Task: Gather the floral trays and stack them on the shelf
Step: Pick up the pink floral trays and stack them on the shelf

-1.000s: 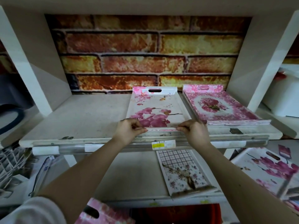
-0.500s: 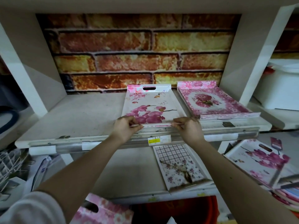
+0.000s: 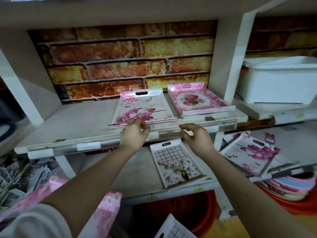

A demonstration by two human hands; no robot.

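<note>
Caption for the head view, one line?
Left hand and right hand open before white orchid-print tray stack, pink rose-print trays beside it on pale shelf.
</note>
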